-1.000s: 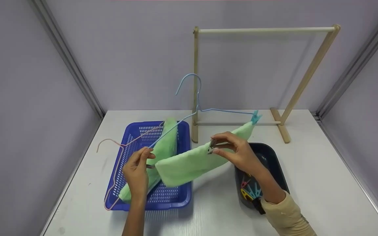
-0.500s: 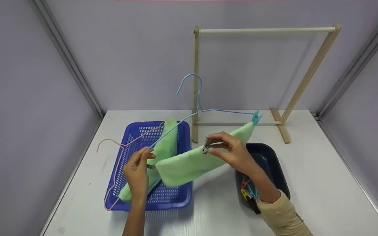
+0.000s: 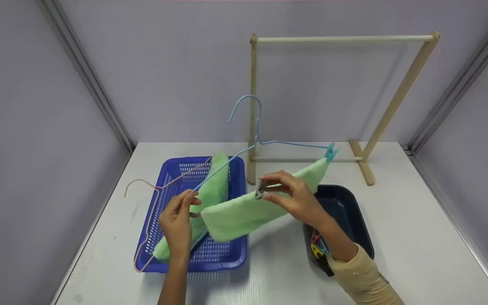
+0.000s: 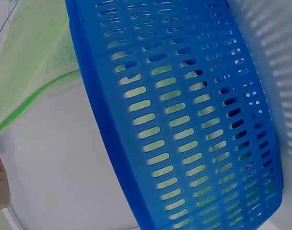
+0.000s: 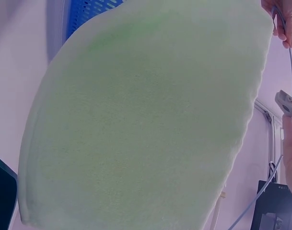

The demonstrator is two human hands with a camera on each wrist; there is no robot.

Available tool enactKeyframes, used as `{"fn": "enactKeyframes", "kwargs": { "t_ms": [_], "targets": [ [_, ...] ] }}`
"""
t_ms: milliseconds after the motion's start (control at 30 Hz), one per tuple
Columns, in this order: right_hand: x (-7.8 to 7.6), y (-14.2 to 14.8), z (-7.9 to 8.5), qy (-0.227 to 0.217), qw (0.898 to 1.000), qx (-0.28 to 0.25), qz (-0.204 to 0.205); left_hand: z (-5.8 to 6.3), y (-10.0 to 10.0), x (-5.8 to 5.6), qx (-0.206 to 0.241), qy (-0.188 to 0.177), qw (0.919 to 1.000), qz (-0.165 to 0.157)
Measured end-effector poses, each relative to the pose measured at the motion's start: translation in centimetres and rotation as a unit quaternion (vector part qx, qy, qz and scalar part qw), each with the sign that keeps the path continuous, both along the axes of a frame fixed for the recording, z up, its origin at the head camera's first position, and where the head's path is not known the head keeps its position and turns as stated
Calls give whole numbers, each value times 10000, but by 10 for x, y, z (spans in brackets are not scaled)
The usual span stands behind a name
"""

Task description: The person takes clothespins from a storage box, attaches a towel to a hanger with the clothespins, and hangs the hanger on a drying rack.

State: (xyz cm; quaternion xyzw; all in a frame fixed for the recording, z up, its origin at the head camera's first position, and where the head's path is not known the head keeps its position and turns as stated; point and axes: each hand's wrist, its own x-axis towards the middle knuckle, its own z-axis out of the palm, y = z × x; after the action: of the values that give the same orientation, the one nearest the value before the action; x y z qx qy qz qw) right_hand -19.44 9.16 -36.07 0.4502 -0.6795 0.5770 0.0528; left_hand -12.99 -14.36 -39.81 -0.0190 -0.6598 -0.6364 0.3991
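My left hand [image 3: 176, 220] pinches the left end of a blue wire hanger [image 3: 227, 163], beside the corner of a light green towel [image 3: 244, 216]. A small grey piece shows by its fingers, too hidden to tell. A turquoise clothespin [image 3: 331, 152] clips the towel's far corner to the hanger's right end. My right hand [image 3: 295, 197] holds a grey clothespin [image 3: 259, 190] between thumb and fingers, in front of the towel's upper edge. In the right wrist view the towel [image 5: 146, 115] fills most of the picture, with this clothespin [image 5: 287, 103] at the right edge.
A blue basket [image 3: 239, 258] stands below, holding another green towel [image 3: 218, 178] and a pink wire hanger [image 3: 155, 207]. To the right, a dark tray [image 3: 356, 216] holds several coloured clothespins [image 3: 318, 250]. A wooden rack [image 3: 400, 95] with a white bar stands at the back.
My right hand has moved left along the towel's upper edge with the grey clothespin. The left hand, hanger and towel stay nearly still.
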Motion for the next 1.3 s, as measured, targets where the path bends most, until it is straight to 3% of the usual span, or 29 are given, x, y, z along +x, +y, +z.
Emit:
{"fn": "enactKeyframes", "kwargs": {
  "t_ms": [667,1300],
  "targets": [
    [-3,-9,0,293,9993,-99,221,1,3,-1,33,-195,9998,55],
    [-3,-19,-2,396,9984,-119,392,1,2,-1,-24,-132,9999,53]
  ]
}}
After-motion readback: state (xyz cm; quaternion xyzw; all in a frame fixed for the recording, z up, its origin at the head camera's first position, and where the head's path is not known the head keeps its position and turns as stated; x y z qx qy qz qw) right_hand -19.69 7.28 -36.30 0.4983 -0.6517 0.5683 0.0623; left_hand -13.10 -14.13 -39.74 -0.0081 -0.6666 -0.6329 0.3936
